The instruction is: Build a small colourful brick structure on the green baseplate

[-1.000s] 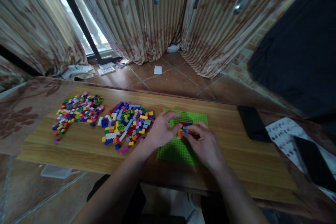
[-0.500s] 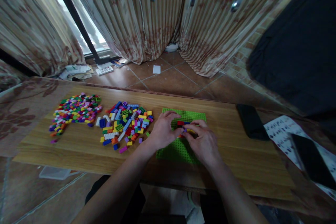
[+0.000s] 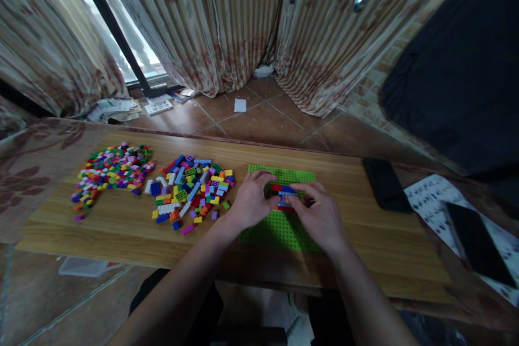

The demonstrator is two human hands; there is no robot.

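A small structure of toy bricks [image 3: 284, 201], red, blue, purple and some yellow, sits on the green studded baseplate [image 3: 279, 233]. My left hand [image 3: 255, 201] curves around its left end, thumb close to the near side and fingers at the far side. At the right end, my right hand [image 3: 322, 213] has its thumb and fingers around the bricks, hiding part of them. The fingertips of both hands partly cover where they touch. A pile of larger bricks [image 3: 194, 189] spreads to the left of the baseplate.
Farther left lies a heap of smaller bricks [image 3: 115, 170]. On the right are a black phone [image 3: 386, 185], a printed sheet [image 3: 430, 194] and a second dark phone [image 3: 480, 243]. The wooden board [image 3: 352, 248] lies under the bricks. Curtains [image 3: 227, 38] hang beyond it.
My right thumb and fingers have spread from a pinch on a small purple brick, so more of the structure shows. My left hand has barely moved. The view has shifted slightly.
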